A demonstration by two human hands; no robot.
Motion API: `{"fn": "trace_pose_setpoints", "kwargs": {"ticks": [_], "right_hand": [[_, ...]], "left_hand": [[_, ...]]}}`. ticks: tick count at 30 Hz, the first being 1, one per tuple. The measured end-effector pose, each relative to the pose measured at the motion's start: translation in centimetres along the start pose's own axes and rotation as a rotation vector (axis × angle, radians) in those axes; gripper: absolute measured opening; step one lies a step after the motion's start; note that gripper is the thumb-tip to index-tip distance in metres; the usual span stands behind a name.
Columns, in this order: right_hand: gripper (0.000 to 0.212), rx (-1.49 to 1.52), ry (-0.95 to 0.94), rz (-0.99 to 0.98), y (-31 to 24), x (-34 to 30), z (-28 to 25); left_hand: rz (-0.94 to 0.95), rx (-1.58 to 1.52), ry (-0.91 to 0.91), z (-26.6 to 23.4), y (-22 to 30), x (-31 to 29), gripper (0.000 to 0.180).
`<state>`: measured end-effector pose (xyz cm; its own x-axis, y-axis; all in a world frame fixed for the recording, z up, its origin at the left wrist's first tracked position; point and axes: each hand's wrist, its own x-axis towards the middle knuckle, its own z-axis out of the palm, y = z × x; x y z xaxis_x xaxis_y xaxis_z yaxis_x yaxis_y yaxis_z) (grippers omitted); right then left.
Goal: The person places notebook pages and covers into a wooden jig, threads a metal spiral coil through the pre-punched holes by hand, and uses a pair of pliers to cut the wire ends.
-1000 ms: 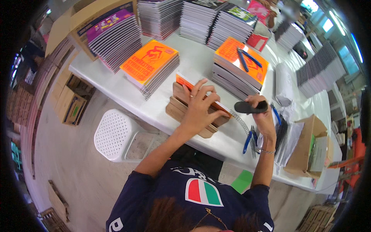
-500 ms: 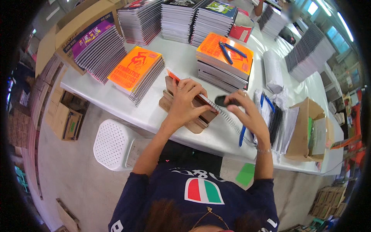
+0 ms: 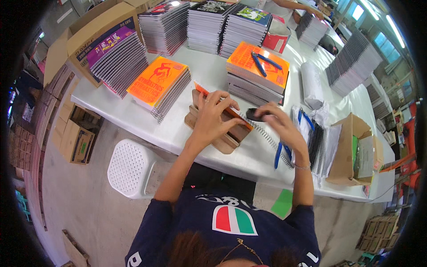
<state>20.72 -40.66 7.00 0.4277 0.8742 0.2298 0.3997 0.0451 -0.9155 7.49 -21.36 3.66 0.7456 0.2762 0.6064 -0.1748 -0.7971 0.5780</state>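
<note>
My left hand (image 3: 214, 116) grips an orange-covered notebook (image 3: 235, 114) standing on edge in a grooved wooden stand (image 3: 227, 144), thumb on the near side and fingers over the top. A wire spiral coil (image 3: 268, 139) trails from the notebook's right end toward my right wrist. My right hand (image 3: 283, 124) is beside that end, its fingers bent and blurred by motion. At its fingertips shows a small black piece (image 3: 255, 114); whether it is worn or held I cannot make out.
Orange spiral notebooks (image 3: 155, 82) lie left, and another orange stack (image 3: 249, 62) bears blue-handled cutters (image 3: 262, 64). More coils (image 3: 327, 147) and blue-handled tools lie right, beside an open cardboard box (image 3: 351, 151). A white stool (image 3: 132, 167) stands left. Another person's arm (image 3: 298, 6) shows far off.
My right hand has shifted slightly and its fingers have become more blurred at the notebook's right end. The left hand keeps its hold on the notebook. The whole view has tilted a little.
</note>
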Motion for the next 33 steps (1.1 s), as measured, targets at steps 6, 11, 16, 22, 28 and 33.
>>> {"fn": "trace_pose_setpoints", "kwargs": {"ticks": [6,11,16,22,28,33], "right_hand": [[0.049,-0.356,0.171,0.003,6.2,0.7,-1.7],[0.062,0.132,0.068,0.163,0.3,1.0,-0.1],[0.059,0.448,0.307,0.209,1.3,2.9,-3.0],[0.034,-0.687,-0.048,-0.040,3.4,2.7,-0.4],[0.032,-0.090,0.035,0.003,2.0,3.3,-0.2],[0.025,-0.910,0.086,-0.147,5.1,3.5,-1.5]], "left_hand": [[0.012,0.091,0.046,0.1,0.5,0.3,0.038],[-0.032,0.109,0.112,-0.3,-1.0,-0.5,0.042],[0.021,0.045,0.134,0.1,-1.3,0.0,0.044],[-0.092,-0.030,0.053,-0.4,-1.2,-0.4,0.040],[0.048,0.025,0.133,-0.3,-1.9,-0.7,0.040],[0.029,0.015,0.105,-0.1,-1.5,-0.6,0.040]]}}
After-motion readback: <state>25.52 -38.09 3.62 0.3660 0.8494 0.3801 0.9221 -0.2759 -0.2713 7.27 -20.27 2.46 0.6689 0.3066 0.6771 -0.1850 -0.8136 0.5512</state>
